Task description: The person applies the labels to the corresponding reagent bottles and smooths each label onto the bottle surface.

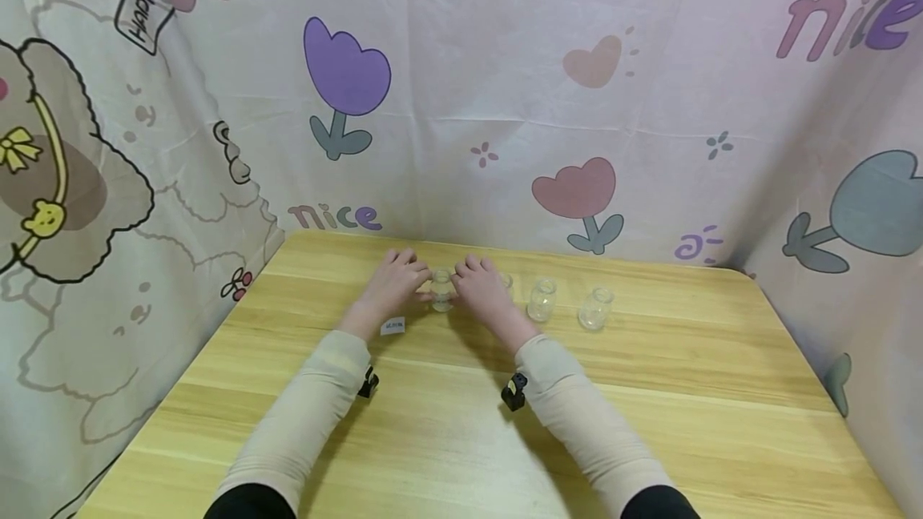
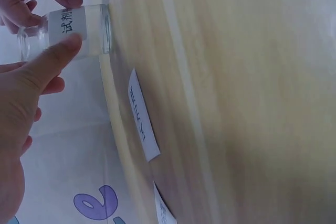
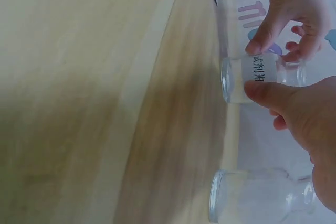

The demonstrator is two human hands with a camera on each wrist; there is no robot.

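A small clear glass bottle (image 1: 441, 292) stands upright between both hands, toward the back of the wooden table (image 1: 433, 423). On its front sits a pale label (image 2: 66, 22) with black Chinese characters. My left hand (image 1: 397, 279) grips the bottle from the left, its thumb pressed on one edge of the label. From the right, my right hand (image 1: 481, 288) grips the same bottle, its thumb on the label's opposite edge. Fingers of both hands reach round behind the glass, partly hidden. A folded paper slip (image 1: 392, 326) with writing stands near my left wrist.
To the right stand three more clear glass bottles: one (image 1: 507, 283) partly behind my right hand, a second (image 1: 542, 300) and a third (image 1: 596, 309). Another slip (image 2: 164, 211) shows at the left wrist view's bottom edge. A patterned cloth (image 1: 461, 102) hangs behind the table.
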